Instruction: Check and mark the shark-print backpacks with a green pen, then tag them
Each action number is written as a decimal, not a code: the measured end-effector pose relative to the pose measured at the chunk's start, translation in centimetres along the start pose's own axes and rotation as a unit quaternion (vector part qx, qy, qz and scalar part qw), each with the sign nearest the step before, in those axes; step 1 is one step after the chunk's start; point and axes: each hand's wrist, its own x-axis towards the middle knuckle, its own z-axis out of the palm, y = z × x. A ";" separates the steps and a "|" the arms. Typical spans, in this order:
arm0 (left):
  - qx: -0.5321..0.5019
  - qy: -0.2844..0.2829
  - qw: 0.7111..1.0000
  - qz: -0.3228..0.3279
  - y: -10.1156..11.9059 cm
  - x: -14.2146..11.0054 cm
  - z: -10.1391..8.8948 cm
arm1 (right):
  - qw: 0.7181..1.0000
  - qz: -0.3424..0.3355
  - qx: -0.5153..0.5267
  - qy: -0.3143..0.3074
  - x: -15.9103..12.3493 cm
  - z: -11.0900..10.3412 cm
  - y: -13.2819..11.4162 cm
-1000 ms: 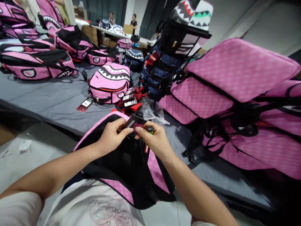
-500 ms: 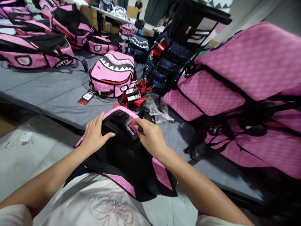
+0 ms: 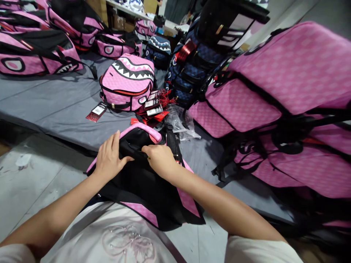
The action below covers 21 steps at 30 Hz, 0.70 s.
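Observation:
A pink-and-black backpack (image 3: 153, 182) lies against my body at the table edge, black side up with its pink rim away from me. My left hand (image 3: 111, 157) grips its upper left part, thumb stretched over the black cloth. My right hand (image 3: 161, 160) is closed at the black cloth below the pink rim, fingertips pinching at a fold. From under its palm pokes the end of a small dark tool (image 3: 176, 157); its kind is hidden. Just beyond lie hang tags (image 3: 154, 109) with red strings and clear plastic bags (image 3: 182, 124).
A pink shark-mouth backpack (image 3: 127, 82) stands on the grey-covered table (image 3: 55, 98). More pink bags (image 3: 35, 54) lie at left. Dark blue bags (image 3: 189, 76) are stacked behind, and large pink backpacks (image 3: 296, 80) pile up at right. One loose tag (image 3: 96, 111) lies in front.
My right hand has moved a little left and down, turning knuckles up. The label patch inside the bag, visible before, is now covered. My left hand has stayed in place.

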 end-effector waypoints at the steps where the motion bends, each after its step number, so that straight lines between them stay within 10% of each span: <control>1: 0.001 0.000 1.000 0.000 0.0 0.0 0.1 | 1.000 -0.007 -0.012 0.006 0.1 0.0 -0.1; 13: 0.031 0.050 0.998 0.036 -0.4 0.0 0.7 | 0.998 -0.045 -0.025 -0.037 1.3 -0.7 -0.3; 21: 0.023 0.132 0.987 0.083 -1.5 -0.1 1.6 | 0.997 -0.055 0.015 0.047 3.1 -1.4 -2.1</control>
